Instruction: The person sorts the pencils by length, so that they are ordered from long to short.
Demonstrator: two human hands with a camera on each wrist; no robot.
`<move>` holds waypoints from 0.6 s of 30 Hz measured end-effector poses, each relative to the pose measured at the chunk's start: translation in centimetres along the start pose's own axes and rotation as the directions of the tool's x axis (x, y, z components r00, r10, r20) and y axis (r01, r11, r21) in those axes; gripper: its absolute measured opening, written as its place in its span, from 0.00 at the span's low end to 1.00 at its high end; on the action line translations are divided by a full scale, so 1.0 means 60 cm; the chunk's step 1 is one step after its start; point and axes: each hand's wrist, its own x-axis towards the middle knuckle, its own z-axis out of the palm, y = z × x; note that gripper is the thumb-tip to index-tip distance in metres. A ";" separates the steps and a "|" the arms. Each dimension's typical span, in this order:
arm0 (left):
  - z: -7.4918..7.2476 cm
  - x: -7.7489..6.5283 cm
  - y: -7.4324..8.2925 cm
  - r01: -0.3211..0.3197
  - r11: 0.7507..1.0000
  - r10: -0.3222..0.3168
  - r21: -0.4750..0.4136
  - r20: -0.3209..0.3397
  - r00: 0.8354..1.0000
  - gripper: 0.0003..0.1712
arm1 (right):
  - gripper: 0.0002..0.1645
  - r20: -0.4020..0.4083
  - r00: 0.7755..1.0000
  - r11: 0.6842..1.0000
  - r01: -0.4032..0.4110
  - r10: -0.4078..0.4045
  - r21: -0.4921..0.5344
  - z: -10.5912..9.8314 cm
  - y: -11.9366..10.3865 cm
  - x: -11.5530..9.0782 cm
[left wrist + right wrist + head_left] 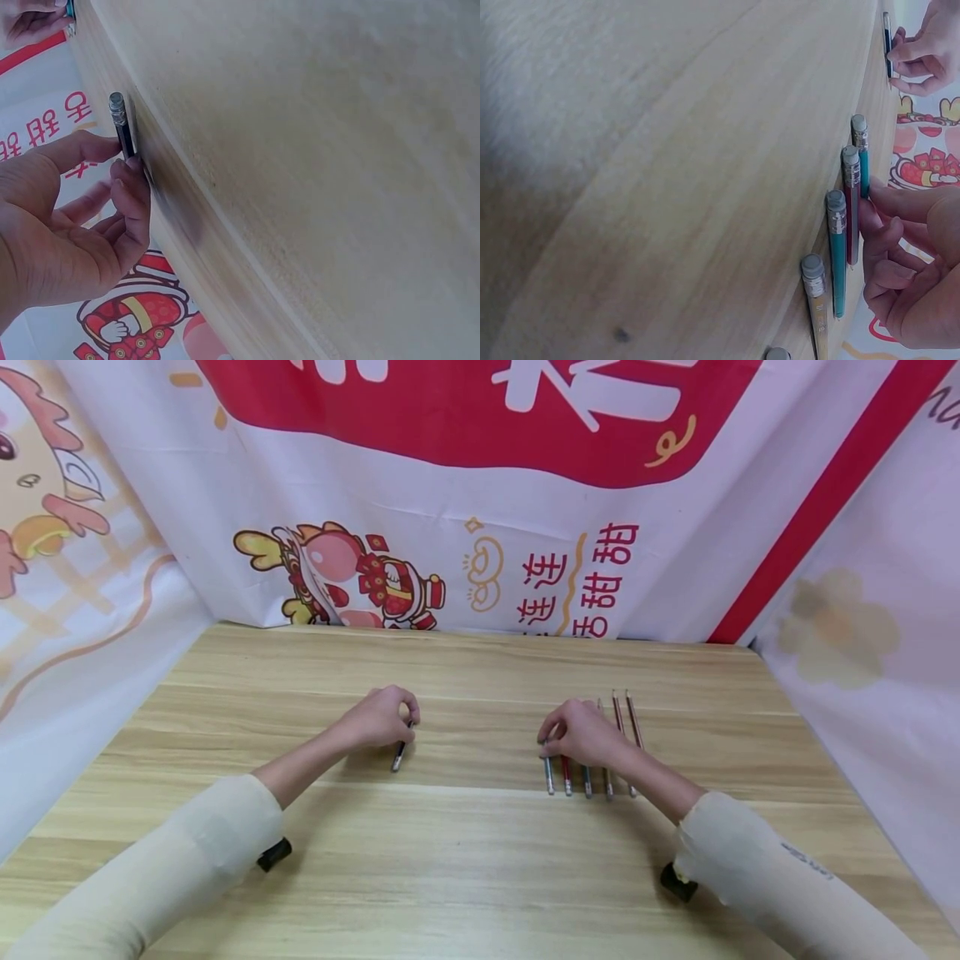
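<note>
In the head view my left hand [381, 720] pinches a dark pencil [398, 758] between thumb and fingers, its eraser end toward me, low over the tabletop. The left wrist view shows this pencil's grey eraser and metal band [117, 109] above the fingertips. On the right, my right hand [585, 735] holds a teal pencil [549, 777], the leftmost of a row of several. Beside it lie a red pencil [852, 202], another teal pencil [838, 247] and a yellow pencil [817, 307]. The hand partly covers the row from above.
The row's rightmost pencil [635, 718] lies under the right wrist, tip pointing away. A light wood-grain table [450, 860] spreads beneath both arms. Printed cloth [450, 510] hangs along the back and both sides. Black wrist devices [274, 854] sit under the sleeves.
</note>
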 end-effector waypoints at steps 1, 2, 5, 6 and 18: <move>0.001 0.000 0.001 -0.005 1.000 0.005 -0.002 -0.005 1.000 0.10 | 0.05 0.000 1.000 1.000 0.001 -0.001 0.000 0.000 0.000 0.000; 0.001 0.001 0.001 -0.013 1.000 0.013 -0.001 -0.009 1.000 0.10 | 0.05 -0.001 1.000 1.000 0.001 -0.001 0.000 0.000 0.000 0.000; 0.004 0.003 0.005 -0.024 1.000 0.024 -0.009 -0.016 1.000 0.10 | 0.05 -0.004 1.000 1.000 -0.001 0.001 -0.002 0.000 -0.002 -0.001; 0.005 0.004 0.006 -0.026 1.000 0.026 -0.014 -0.016 1.000 0.10 | 0.05 -0.005 1.000 1.000 -0.001 0.001 -0.004 0.000 -0.002 -0.001; 0.018 0.012 0.024 -0.050 0.986 0.056 -0.157 0.031 0.998 0.11 | 0.06 -0.009 1.000 1.000 -0.011 0.011 0.002 0.001 -0.001 0.000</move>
